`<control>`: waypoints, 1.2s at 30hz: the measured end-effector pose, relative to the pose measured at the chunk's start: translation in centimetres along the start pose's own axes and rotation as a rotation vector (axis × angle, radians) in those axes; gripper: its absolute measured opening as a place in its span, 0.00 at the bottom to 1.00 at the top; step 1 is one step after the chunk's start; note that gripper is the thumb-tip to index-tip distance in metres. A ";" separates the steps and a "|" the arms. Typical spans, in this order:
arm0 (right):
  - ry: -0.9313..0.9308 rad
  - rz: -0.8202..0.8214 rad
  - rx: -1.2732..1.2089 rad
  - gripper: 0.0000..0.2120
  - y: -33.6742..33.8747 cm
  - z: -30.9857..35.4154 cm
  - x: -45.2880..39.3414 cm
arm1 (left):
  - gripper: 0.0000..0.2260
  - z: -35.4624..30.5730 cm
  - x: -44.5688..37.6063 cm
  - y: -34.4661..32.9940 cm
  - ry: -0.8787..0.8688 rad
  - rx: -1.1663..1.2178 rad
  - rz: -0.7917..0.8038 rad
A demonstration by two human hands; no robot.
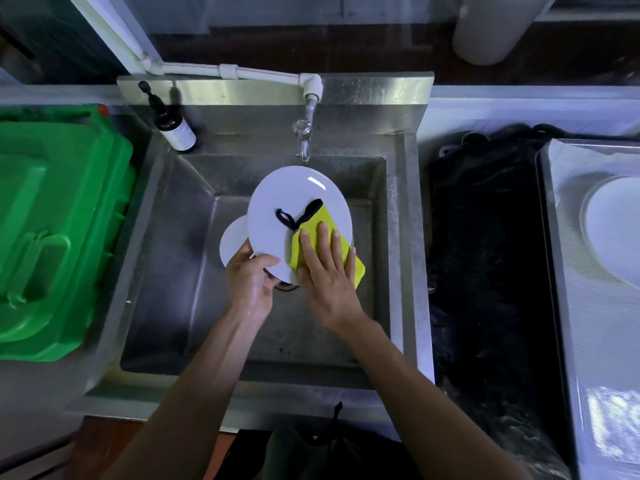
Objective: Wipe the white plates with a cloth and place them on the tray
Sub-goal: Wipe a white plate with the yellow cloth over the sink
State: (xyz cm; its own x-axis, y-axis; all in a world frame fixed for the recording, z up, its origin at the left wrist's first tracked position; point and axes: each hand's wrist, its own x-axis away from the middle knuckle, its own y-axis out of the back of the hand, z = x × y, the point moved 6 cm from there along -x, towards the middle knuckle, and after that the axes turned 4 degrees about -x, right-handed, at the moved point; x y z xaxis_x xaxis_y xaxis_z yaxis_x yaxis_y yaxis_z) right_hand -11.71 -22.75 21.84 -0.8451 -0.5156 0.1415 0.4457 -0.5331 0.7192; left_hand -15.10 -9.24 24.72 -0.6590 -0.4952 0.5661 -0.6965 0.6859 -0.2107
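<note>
Over the steel sink I hold a white plate tilted up, my left hand gripping its lower rim. My right hand presses a yellow cloth with a black loop flat against the plate's lower right face. A second white plate lies below it in the basin, mostly hidden. On the metal tray at the far right lies another white plate, cut off by the frame edge.
A tap hangs just beyond the held plate. A brown pump bottle stands on the sink's back left corner. A green plastic bin sits to the left, and a black plastic bag lies between sink and tray.
</note>
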 end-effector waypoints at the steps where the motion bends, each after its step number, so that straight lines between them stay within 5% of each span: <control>1: 0.015 -0.005 -0.020 0.27 -0.2 0.6 0.3 | 0.24 0.0 0.0 -0.1 -0.005 0.003 0.001; 6: 0.069 -0.065 -0.015 0.27 -1.3 2.7 1.8 | 0.22 -0.1 -0.5 0.4 -0.002 0.048 -0.030; 21: -0.175 -0.358 -0.301 0.31 2.1 -2.2 -0.3 | 0.23 0.0 -0.1 0.6 0.006 -0.018 0.020; 26: -0.233 -0.302 -0.511 0.34 4.4 -4.1 -1.3 | 0.22 -0.3 -0.4 2.1 -0.002 -0.140 0.064; 36: -0.135 -0.206 -0.449 0.32 7.0 -5.8 -2.7 | 0.16 -1.7 -1.6 3.0 0.027 -0.507 0.183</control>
State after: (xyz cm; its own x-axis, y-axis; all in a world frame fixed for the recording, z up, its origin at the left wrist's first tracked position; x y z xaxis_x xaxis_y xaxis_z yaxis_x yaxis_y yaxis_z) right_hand -4.64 -29.02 22.53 -0.9461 -0.2941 0.1359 0.3240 -0.8652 0.3828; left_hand -15.61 -5.48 24.53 -0.7447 -0.3339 0.5778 -0.3417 0.9345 0.0996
